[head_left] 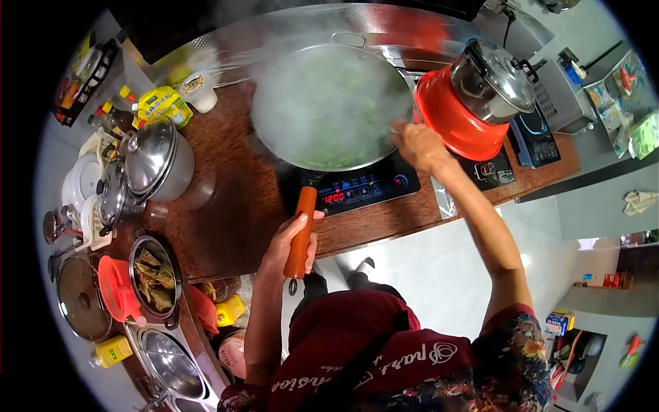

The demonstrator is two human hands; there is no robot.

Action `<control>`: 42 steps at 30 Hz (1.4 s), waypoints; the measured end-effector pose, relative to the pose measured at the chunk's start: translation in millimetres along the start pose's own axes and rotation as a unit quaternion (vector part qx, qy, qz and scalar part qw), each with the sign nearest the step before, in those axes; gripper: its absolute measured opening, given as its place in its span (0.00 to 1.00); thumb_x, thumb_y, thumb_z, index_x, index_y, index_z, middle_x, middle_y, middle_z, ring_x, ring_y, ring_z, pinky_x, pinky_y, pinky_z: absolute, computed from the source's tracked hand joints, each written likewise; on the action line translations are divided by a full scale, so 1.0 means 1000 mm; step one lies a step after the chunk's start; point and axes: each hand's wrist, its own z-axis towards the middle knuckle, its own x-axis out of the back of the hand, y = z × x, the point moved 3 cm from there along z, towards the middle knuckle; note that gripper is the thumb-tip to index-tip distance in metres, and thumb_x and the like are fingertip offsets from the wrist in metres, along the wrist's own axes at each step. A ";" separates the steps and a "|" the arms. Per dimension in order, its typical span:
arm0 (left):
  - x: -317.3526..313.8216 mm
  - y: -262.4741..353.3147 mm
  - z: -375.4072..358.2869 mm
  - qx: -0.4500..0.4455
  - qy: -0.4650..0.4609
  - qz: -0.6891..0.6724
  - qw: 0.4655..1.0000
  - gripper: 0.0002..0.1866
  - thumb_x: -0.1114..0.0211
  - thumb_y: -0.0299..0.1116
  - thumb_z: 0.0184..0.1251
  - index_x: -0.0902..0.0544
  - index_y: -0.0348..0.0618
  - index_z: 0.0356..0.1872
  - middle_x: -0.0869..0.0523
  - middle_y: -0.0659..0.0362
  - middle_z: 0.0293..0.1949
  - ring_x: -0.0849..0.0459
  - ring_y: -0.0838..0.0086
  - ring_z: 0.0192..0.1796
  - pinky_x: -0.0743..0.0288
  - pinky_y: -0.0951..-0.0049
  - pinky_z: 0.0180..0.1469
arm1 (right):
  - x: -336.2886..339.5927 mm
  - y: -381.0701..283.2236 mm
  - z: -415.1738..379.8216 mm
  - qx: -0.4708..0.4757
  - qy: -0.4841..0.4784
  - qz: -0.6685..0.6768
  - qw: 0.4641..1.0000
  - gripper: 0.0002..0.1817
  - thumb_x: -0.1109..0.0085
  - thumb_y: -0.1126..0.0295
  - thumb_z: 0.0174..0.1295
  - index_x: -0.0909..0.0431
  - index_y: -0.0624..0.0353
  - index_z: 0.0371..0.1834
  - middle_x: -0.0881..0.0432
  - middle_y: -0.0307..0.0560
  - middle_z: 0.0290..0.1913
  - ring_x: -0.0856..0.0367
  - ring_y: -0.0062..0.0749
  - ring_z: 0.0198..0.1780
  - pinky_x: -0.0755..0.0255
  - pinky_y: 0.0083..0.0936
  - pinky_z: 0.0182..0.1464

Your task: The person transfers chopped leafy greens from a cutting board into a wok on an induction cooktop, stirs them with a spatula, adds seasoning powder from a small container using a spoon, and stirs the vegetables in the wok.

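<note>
A wide steaming wok (pixel 264 137) sits on a black induction cooker (pixel 367 191) with a lit red display. Green vegetables (pixel 336 103) show hazily through the steam inside it. My left hand (pixel 292 240) is wrapped round the wok's wooden handle (pixel 300 233), in front of the counter edge. Over the wok's right rim, my right hand (pixel 422 145) is closed on a cooking utensil (pixel 394 126); only a bit of metal shows by the fingers, and the steam hides its far end.
Right of the wok, a lidded pot (pixel 498 82) stands in a red basin (pixel 453 113). Lidded pots (pixel 161 161), a yellow pouch (pixel 163 105) and bottles crowd the left side. Nearer me are a pot of brownish leafy food (pixel 154 278) and a sink (pixel 171 364).
</note>
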 end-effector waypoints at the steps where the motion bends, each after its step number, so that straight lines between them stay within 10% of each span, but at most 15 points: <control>1: -0.002 0.000 0.000 -0.002 0.007 0.002 1.000 0.28 0.54 0.51 0.70 0.32 0.35 0.58 0.31 0.60 0.13 0.34 0.78 0.09 0.35 0.78 0.12 | 0.003 -0.012 -0.007 0.024 0.020 -0.002 1.000 0.16 0.54 0.58 0.66 0.29 0.56 0.50 0.19 0.61 0.34 0.19 0.52 0.38 0.25 0.44 0.38; 6: -0.002 -0.002 0.002 -0.010 -0.009 -0.022 1.000 0.33 0.60 0.56 0.71 0.35 0.33 0.61 0.29 0.59 0.14 0.31 0.79 0.10 0.32 0.80 0.12 | 0.055 -0.027 -0.059 0.055 -0.116 0.112 0.985 0.17 0.52 0.58 0.65 0.28 0.55 0.52 0.18 0.58 0.35 0.19 0.52 0.38 0.25 0.45 0.41; 12: 0.023 -0.033 0.020 -0.004 0.038 -0.108 0.993 0.36 0.65 0.58 0.72 0.37 0.33 0.64 0.21 0.54 0.24 0.22 0.74 0.17 0.23 0.76 0.20 | 0.083 0.026 -0.088 0.012 -0.049 0.040 0.998 0.15 0.48 0.62 0.64 0.24 0.52 0.51 0.19 0.55 0.30 0.20 0.51 0.33 0.27 0.42 0.37; 17: -0.010 -0.052 0.042 -0.026 0.119 0.303 0.945 0.25 0.45 0.30 0.67 0.34 0.55 0.66 0.23 0.55 0.26 0.25 0.81 0.20 0.29 0.79 0.20 | 0.070 0.022 -0.095 -0.042 0.024 0.086 0.995 0.15 0.45 0.67 0.62 0.24 0.56 0.51 0.19 0.58 0.35 0.20 0.54 0.37 0.27 0.42 0.40; 20: -0.036 -0.048 0.058 -0.109 0.147 0.620 0.763 0.29 0.45 0.35 0.64 0.37 0.60 0.68 0.19 0.43 0.30 0.18 0.52 0.34 0.24 0.56 0.41 | 0.064 0.025 -0.100 -0.036 0.046 0.196 0.979 0.16 0.45 0.69 0.62 0.25 0.60 0.53 0.20 0.60 0.37 0.21 0.53 0.40 0.29 0.38 0.44; 21: -0.042 -0.047 0.063 -0.055 0.154 0.615 0.771 0.30 0.44 0.37 0.63 0.38 0.58 0.68 0.19 0.37 0.33 0.22 0.39 0.39 0.30 0.48 0.50 | 0.066 0.023 -0.100 -0.032 0.047 0.211 0.976 0.17 0.45 0.69 0.62 0.26 0.60 0.54 0.20 0.59 0.37 0.21 0.52 0.39 0.29 0.37 0.44; 25: -0.033 -0.061 0.070 -0.139 0.165 0.642 0.736 0.29 0.45 0.35 0.64 0.39 0.51 0.68 0.18 0.43 0.27 0.18 0.51 0.30 0.24 0.56 0.39 | 0.076 0.021 -0.101 -0.039 0.053 0.266 0.962 0.17 0.45 0.71 0.62 0.26 0.60 0.54 0.20 0.58 0.35 0.22 0.50 0.38 0.30 0.35 0.44; 29: 0.000 -0.071 0.048 -0.147 0.152 0.280 0.936 0.21 0.50 0.28 0.67 0.32 0.44 0.62 0.24 0.60 0.18 0.30 0.81 0.14 0.30 0.79 0.20 | 0.079 0.018 -0.090 -0.064 0.037 0.238 0.968 0.17 0.46 0.68 0.63 0.26 0.59 0.55 0.20 0.62 0.37 0.22 0.53 0.40 0.31 0.39 0.43; 31: 0.027 -0.069 0.032 -0.163 0.120 0.152 0.967 0.19 0.51 0.41 0.71 0.30 0.43 0.58 0.18 0.56 0.25 0.22 0.72 0.22 0.25 0.75 0.27 | 0.068 0.018 -0.073 -0.062 0.032 0.180 0.981 0.16 0.48 0.66 0.64 0.27 0.59 0.54 0.20 0.64 0.37 0.22 0.55 0.40 0.31 0.42 0.42; 32: 0.044 -0.073 0.029 -0.221 0.051 0.084 0.970 0.22 0.52 0.46 0.72 0.30 0.42 0.58 0.18 0.54 0.28 0.19 0.71 0.27 0.22 0.75 0.30 | 0.064 0.015 -0.062 -0.057 0.044 0.182 0.981 0.17 0.49 0.64 0.65 0.27 0.58 0.54 0.20 0.64 0.37 0.22 0.57 0.41 0.30 0.43 0.42; 35: 0.043 -0.055 0.025 -0.002 0.115 -0.218 0.969 0.32 0.56 0.58 0.70 0.33 0.41 0.61 0.18 0.48 0.39 0.17 0.66 0.38 0.19 0.71 0.37 | 0.039 0.001 -0.020 -0.045 0.070 0.173 0.981 0.18 0.51 0.59 0.65 0.27 0.56 0.53 0.19 0.62 0.37 0.22 0.59 0.42 0.27 0.47 0.43; 38: -0.004 -0.017 0.008 -0.031 -0.006 -0.224 0.974 0.40 0.59 0.66 0.66 0.37 0.40 0.65 0.21 0.47 0.47 0.17 0.64 0.38 0.20 0.74 0.38 | 0.012 -0.018 0.007 -0.048 0.065 0.123 0.989 0.15 0.54 0.60 0.66 0.29 0.55 0.50 0.19 0.62 0.34 0.21 0.59 0.41 0.26 0.49 0.42; 42: -0.003 -0.015 0.011 -0.024 -0.115 -0.214 0.970 0.32 0.49 0.51 0.69 0.40 0.41 0.67 0.24 0.60 0.32 0.33 0.83 0.19 0.35 0.83 0.19 | 0.027 -0.028 -0.032 0.004 -0.032 0.143 0.989 0.13 0.54 0.61 0.66 0.30 0.58 0.45 0.20 0.64 0.34 0.22 0.61 0.39 0.28 0.51 0.41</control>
